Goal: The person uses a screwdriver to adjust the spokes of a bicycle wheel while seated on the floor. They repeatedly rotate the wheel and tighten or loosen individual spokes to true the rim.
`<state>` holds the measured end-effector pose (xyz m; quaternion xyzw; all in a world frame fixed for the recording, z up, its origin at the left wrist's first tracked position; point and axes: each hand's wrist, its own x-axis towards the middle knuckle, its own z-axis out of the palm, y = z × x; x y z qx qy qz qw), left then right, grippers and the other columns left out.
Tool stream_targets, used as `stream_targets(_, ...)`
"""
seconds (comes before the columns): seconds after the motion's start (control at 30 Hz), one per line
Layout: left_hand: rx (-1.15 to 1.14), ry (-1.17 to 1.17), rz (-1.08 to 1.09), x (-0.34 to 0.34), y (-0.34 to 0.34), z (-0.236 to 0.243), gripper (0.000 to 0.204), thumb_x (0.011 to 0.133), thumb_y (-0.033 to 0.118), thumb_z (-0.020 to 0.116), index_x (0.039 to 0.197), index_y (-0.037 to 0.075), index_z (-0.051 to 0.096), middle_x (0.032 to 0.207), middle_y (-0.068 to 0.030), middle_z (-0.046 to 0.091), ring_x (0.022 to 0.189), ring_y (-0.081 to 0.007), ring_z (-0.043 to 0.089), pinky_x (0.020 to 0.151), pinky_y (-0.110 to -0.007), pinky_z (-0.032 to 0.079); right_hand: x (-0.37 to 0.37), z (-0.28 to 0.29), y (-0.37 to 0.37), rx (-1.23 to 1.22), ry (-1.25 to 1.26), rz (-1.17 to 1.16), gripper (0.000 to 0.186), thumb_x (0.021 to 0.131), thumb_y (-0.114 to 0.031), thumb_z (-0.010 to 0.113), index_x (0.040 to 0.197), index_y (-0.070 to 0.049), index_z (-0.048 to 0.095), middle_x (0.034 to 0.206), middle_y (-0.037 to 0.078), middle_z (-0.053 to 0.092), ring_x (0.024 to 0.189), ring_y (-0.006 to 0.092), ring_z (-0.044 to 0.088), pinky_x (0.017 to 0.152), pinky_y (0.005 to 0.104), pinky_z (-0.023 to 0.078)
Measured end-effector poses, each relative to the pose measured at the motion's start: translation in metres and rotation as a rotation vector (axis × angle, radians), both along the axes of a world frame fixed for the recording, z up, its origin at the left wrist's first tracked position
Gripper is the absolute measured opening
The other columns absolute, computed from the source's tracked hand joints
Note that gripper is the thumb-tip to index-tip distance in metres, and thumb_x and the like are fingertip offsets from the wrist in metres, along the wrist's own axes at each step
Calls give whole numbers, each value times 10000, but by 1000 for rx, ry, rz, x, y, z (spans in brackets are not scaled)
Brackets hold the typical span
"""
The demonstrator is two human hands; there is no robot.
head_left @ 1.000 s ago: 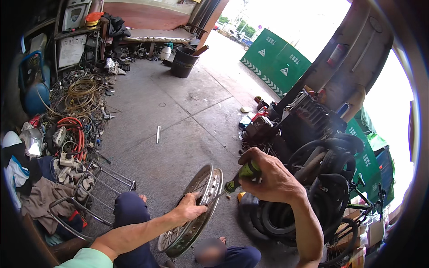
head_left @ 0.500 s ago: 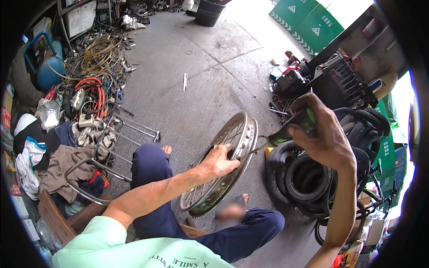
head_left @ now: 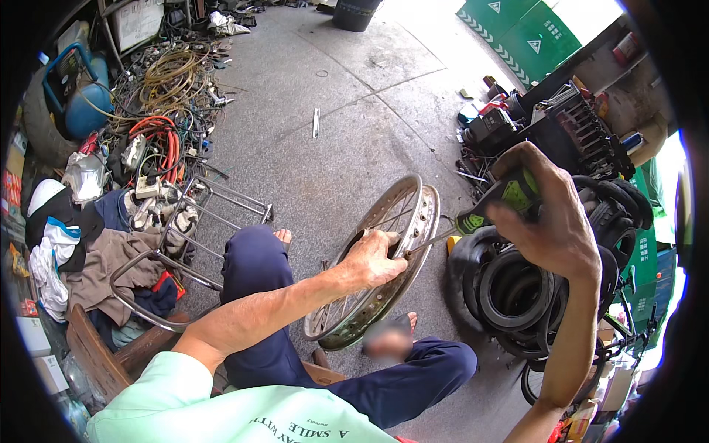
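Note:
A spoked metal wheel rim (head_left: 417, 221) without a tyre stands tilted between my legs. My left hand (head_left: 373, 258) is closed on it, fingers over its near edge and thumb by the tip of a thin metal shaft. That shaft belongs to a black-and-green driver (head_left: 509, 196), which my right hand (head_left: 546, 214) grips from behind, right of the wheel. Its tip meets the rim beside my left thumb; the exact contact point is too small to make out. Some right-hand fingers are hidden behind the tool.
Stacked black tyres (head_left: 509, 292) lie close to my right forearm. A metal tube frame (head_left: 196, 229) stands left of my knee. Cables and hoses (head_left: 159, 144) cover the floor at left. A black bucket (head_left: 354, 13) stands far off, and a metal strip (head_left: 316, 123) lies on the floor.
The whole scene has shifted slightly right in the picture. Both hands keep their grips, and the driver's green side faces more into view.

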<state>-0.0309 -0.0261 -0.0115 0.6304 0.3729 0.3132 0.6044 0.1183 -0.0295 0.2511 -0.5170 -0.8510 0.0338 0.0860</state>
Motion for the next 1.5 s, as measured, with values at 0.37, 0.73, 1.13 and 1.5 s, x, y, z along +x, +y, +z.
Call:
stream_targets(0.37, -3, 17, 3, -5, 0, 9, 479, 750, 274, 634, 1055, -95, 665, 853, -275, 688, 873, -377, 695, 834, -439, 525, 3, -7, 1, 1, 156, -18, 336, 839, -272, 724, 955, 2, 568, 737, 124, 567, 651, 262, 561, 642, 372, 461)
stream_targets(0.73, 7, -11, 43, -2, 0, 4, 424, 749, 256, 643, 1032, -56, 693, 854, -272, 690, 836, -357, 701, 816, -435, 528, 7, -5, -1, -62, 218, -28, 298, 795, -149, 684, 1041, -12, 583, 860, 135, 599, 768, 282, 592, 681, 367, 461)
stream_targets(1.13, 2, 34, 76, -2, -2, 13, 417, 742, 230, 648, 1028, -72, 681, 852, -262, 688, 823, -332, 689, 808, -420, 526, 2, -9, 1, 2, 165, -36, 337, 837, -282, 707, 980, -4, 580, 744, 112, 604, 670, 243, 575, 631, 360, 457)
stream_targets(1.5, -314, -217, -113, -1, 2, 4, 411, 785, 32, 676, 1156, -131, 602, 962, -83, 666, 868, -107, 594, 745, -268, 487, -5, -10, -7, -20, 150, -123, 256, 795, -107, 700, 999, -23, 569, 792, 139, 612, 697, 252, 618, 648, 354, 479)
